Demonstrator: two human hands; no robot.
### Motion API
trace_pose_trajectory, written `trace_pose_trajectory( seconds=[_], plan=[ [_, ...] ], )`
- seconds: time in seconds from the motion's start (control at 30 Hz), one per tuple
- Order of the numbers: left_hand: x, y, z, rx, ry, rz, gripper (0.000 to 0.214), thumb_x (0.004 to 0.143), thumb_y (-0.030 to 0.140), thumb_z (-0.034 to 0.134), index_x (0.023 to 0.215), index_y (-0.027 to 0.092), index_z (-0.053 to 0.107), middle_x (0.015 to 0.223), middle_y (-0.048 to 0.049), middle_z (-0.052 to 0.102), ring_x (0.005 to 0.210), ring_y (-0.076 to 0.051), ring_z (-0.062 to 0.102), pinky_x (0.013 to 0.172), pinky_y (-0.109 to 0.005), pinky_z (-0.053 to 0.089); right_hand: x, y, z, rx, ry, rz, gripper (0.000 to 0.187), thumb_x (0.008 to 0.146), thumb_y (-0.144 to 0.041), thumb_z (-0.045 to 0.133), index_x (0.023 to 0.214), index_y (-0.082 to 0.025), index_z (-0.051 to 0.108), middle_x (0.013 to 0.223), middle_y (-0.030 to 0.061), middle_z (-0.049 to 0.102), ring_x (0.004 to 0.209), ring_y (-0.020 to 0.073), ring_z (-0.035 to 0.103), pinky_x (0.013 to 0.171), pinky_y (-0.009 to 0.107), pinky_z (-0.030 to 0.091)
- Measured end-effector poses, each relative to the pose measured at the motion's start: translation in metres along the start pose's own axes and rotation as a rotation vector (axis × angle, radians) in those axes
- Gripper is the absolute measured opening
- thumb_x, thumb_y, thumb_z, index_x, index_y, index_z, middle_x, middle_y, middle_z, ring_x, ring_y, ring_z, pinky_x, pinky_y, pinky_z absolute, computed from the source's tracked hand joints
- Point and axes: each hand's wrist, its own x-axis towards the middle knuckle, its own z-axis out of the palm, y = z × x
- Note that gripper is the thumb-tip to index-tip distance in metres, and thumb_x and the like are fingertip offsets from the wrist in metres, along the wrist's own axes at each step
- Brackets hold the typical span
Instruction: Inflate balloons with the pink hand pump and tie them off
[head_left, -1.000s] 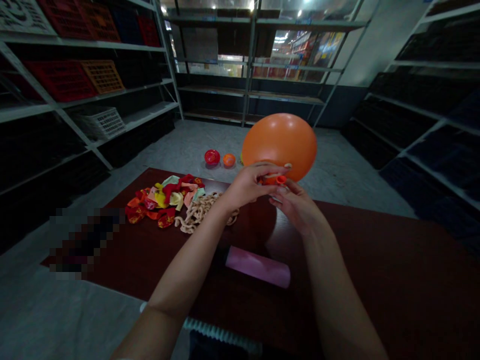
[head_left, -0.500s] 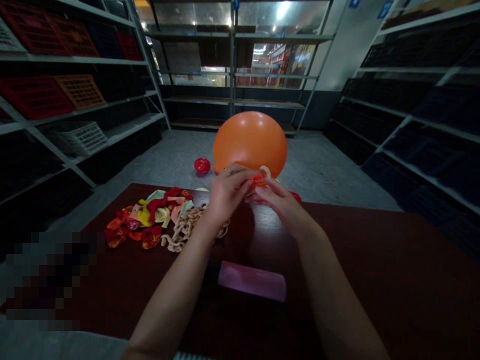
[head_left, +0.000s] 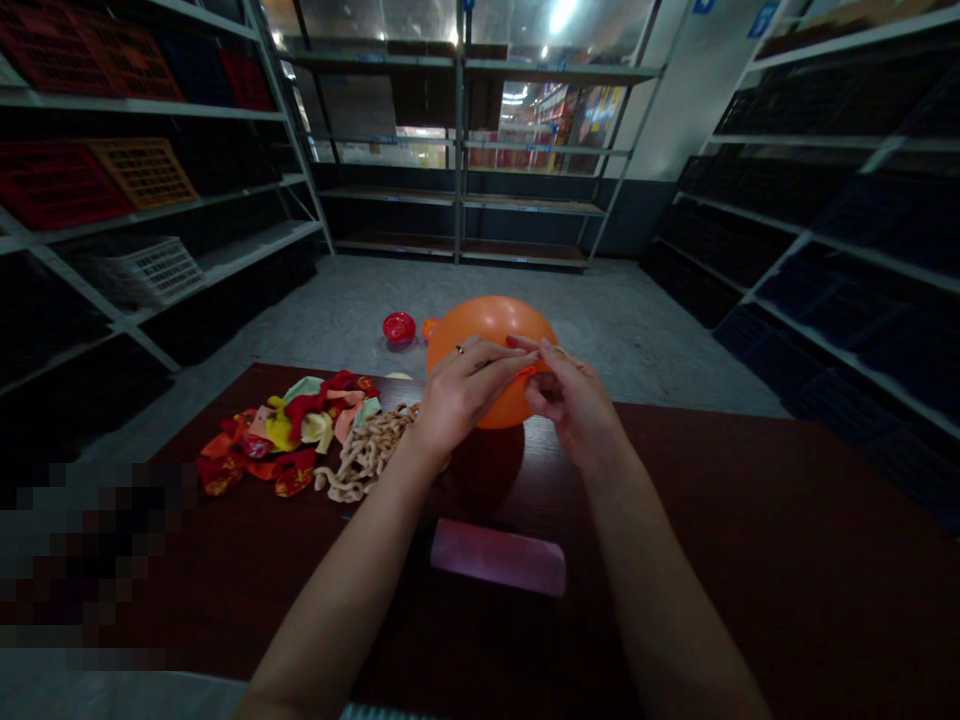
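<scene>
Just beyond the table's far edge, an inflated orange balloon [head_left: 491, 325] sits behind and below both hands. My left hand [head_left: 465, 390] reaches in from the left, its fingers closed on the balloon's orange-red neck [head_left: 529, 371]. From the other side, my right hand [head_left: 574, 400] pinches the same neck with thumb and fingertips. The fingertips of the two hands meet there and hide most of it. Left of my forearm lies a heap of tan, curly cord-like loops [head_left: 367, 455]. A pink-purple cylinder [head_left: 499, 557] lies between my forearms.
The dark wooden table [head_left: 735, 520] carries a pile of limp red, yellow, pink and pale green balloons [head_left: 292, 425] on the left. A red round object [head_left: 399, 328] lies on the floor beyond. Shelves with crates [head_left: 142, 170] line both sides, and a metal rack [head_left: 457, 200] stands behind.
The balloon has dropped lower, closer behind my hands, and shows smaller. My right hand has turned more upright at the neck. A pale loop by its fingers no longer shows clearly.
</scene>
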Motion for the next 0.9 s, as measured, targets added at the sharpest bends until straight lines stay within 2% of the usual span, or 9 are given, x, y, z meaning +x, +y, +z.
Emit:
trace_pose_trajectory(
  seconds=[0.13, 0.23, 0.33, 0.4, 0.47, 0.57, 0.67, 0.77, 0.9],
  plan=[
    [0.004, -0.003, 0.003, -0.211, 0.151, -0.201, 0.017, 0.09, 0.02, 0.061, 0.099, 0.02, 0.075, 0.091, -0.0061, 0.072, 0.085, -0.015, 0.066, 0.078, -0.027, 0.052, 0.001, 0.001, 0.0, 0.062, -0.024, -0.081, 0.037, 0.089, -0.053, 0.053, 0.112, -0.027, 0.066, 0.055, -0.0055, 0.046, 0.046, 0.0071, 0.037, 0.042, 0.023, 0.025],
    [0.007, -0.006, 0.005, -0.33, 0.216, -0.379, 0.011, 0.085, 0.024, 0.068, 0.089, 0.02, 0.077, 0.084, -0.0054, 0.073, 0.079, -0.015, 0.066, 0.074, -0.027, 0.052, 0.003, 0.002, -0.001, 0.041, -0.039, -0.159, 0.029, 0.09, -0.051, 0.051, 0.098, -0.028, 0.065, 0.068, -0.0019, 0.055, 0.058, 0.0095, 0.048, 0.049, 0.024, 0.035],
    [0.008, -0.009, 0.009, -0.464, 0.274, -0.588, 0.01, 0.08, 0.028, 0.073, 0.083, 0.019, 0.078, 0.083, -0.0059, 0.074, 0.078, -0.016, 0.067, 0.075, -0.028, 0.052, 0.003, 0.003, -0.003, -0.035, -0.127, -0.196, 0.024, 0.091, -0.044, 0.051, 0.08, -0.024, 0.061, 0.084, 0.0009, 0.064, 0.068, 0.0113, 0.057, 0.06, 0.027, 0.043],
    [0.01, -0.009, 0.014, -0.589, 0.33, -0.745, 0.011, 0.077, 0.028, 0.076, 0.08, 0.018, 0.077, 0.083, -0.0062, 0.074, 0.079, -0.016, 0.068, 0.076, -0.029, 0.053, 0.002, 0.003, -0.001, -0.217, -0.167, -0.223, 0.024, 0.091, -0.041, 0.05, 0.079, -0.023, 0.061, 0.087, 0.0012, 0.066, 0.066, 0.0115, 0.058, 0.065, 0.03, 0.045],
    [0.013, -0.006, 0.018, -0.723, 0.395, -0.896, 0.012, 0.073, 0.028, 0.079, 0.077, 0.017, 0.077, 0.082, -0.0059, 0.074, 0.078, -0.016, 0.068, 0.076, -0.029, 0.053, 0.0, 0.004, 0.003, -0.495, -0.143, -0.298, 0.021, 0.091, -0.038, 0.051, 0.084, -0.023, 0.064, 0.086, 0.0017, 0.069, 0.066, 0.0129, 0.06, 0.068, 0.031, 0.046],
    [0.017, 0.001, 0.023, -0.916, 0.486, -1.073, 0.013, 0.069, 0.027, 0.08, 0.073, 0.016, 0.076, 0.078, -0.0042, 0.073, 0.073, -0.013, 0.066, 0.072, -0.026, 0.052, -0.004, 0.007, 0.011, -0.946, -0.046, -0.479, 0.019, 0.088, -0.031, 0.053, 0.097, -0.022, 0.067, 0.095, 0.0053, 0.071, 0.084, 0.0189, 0.064, 0.079, 0.034, 0.045],
    [0.019, 0.009, 0.025, -1.072, 0.535, -1.171, 0.012, 0.067, 0.025, 0.081, 0.07, 0.015, 0.075, 0.073, -0.003, 0.071, 0.066, -0.01, 0.062, 0.066, -0.023, 0.05, -0.006, 0.011, 0.017, -1.248, 0.087, -0.587, 0.023, 0.087, -0.027, 0.052, 0.103, -0.021, 0.068, 0.104, 0.0083, 0.072, 0.094, 0.0235, 0.065, 0.085, 0.038, 0.043],
    [0.019, 0.012, 0.026, -1.158, 0.553, -1.219, 0.011, 0.066, 0.021, 0.082, 0.07, 0.013, 0.075, 0.069, -0.0025, 0.07, 0.061, -0.008, 0.059, 0.062, -0.021, 0.047, -0.005, 0.013, 0.017, -1.325, 0.123, -0.592, 0.021, 0.084, -0.027, 0.054, 0.097, -0.021, 0.069, 0.099, 0.0072, 0.074, 0.094, 0.0245, 0.066, 0.088, 0.041, 0.041],
    [0.018, 0.014, 0.028, -1.247, 0.541, -1.291, 0.012, 0.065, 0.017, 0.081, 0.074, 0.011, 0.076, 0.069, -0.0034, 0.07, 0.061, -0.007, 0.059, 0.061, -0.019, 0.047, -0.002, 0.014, 0.012, -1.289, 0.114, -0.5, 0.022, 0.081, -0.037, 0.062, 0.095, -0.023, 0.07, 0.095, 0.0046, 0.075, 0.091, 0.0241, 0.067, 0.088, 0.042, 0.038]
  ],
)
